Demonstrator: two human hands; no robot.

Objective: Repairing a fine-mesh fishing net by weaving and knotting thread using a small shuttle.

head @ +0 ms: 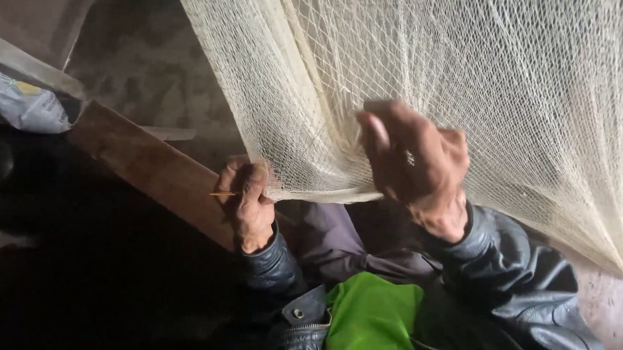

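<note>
Right hand fisted on cream net, keeping its hem taut; left hand closed around hem end plus thin needle, anchoring it.

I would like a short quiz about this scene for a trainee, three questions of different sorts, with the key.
1. True or false: the right hand grips the cream net.
2. What does the left hand hold besides the net's edge? A) scissors B) a thin yellowish stick C) a cup
3. What lies left of the left hand?

Key: 1 true; 2 B; 3 a brown wooden plank.
</note>
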